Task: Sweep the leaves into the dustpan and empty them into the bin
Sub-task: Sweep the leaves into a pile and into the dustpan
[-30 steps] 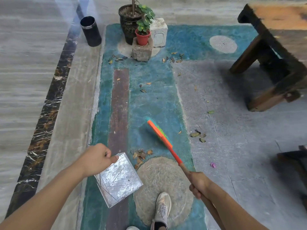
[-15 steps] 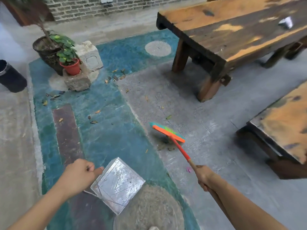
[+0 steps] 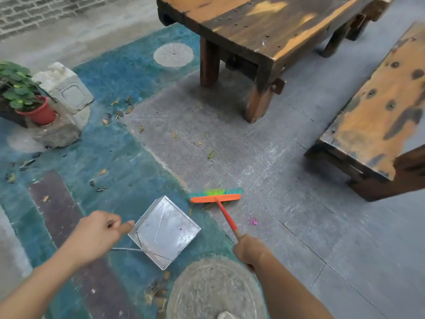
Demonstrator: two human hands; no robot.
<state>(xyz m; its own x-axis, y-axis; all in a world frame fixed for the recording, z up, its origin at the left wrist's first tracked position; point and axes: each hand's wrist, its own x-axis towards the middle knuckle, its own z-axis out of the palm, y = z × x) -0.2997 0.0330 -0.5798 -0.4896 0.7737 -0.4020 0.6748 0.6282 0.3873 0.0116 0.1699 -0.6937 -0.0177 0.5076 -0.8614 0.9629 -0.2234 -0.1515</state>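
- Leaves (image 3: pixel 210 154) lie scattered over the grey paving and the blue-green painted floor. A small heap (image 3: pixel 157 293) sits near, at the left rim of the round inlay (image 3: pixel 216 288), and a few show just under the broom head.
- The dustpan (image 3: pixel 165 231), bare metal, is just beyond that heap with one corner pointing far. Whether it rests on the floor or hangs just above it cannot be told.
- The left hand (image 3: pixel 96 236) is clenched round the dustpan's thin wire handle, thumb stretched toward the pan's left corner.
- The right hand (image 3: pixel 249 250) is wrapped round the stick of the broom (image 3: pixel 216 196).
- Half a second ago the broom head was slanted, out on the grey paving. It now lies square across, just beside the pan's far right edge.
- The view has swung right. The black bin has left the picture, and the potted plant (image 3: pixel 39 112) and stone block (image 3: pixel 66 93) now sit at the left border.
- A second ago the heap lay beyond the pan's far corner; now the pan is on the heap's far side.
- Beyond the broom, open paving runs to the leg of the wooden table (image 3: pixel 264 26). The bench (image 3: pixel 379 107) closes the right side, with a lane of paving between the two.
- A pink petal (image 3: pixel 253 221) lies just right of the broom stick.
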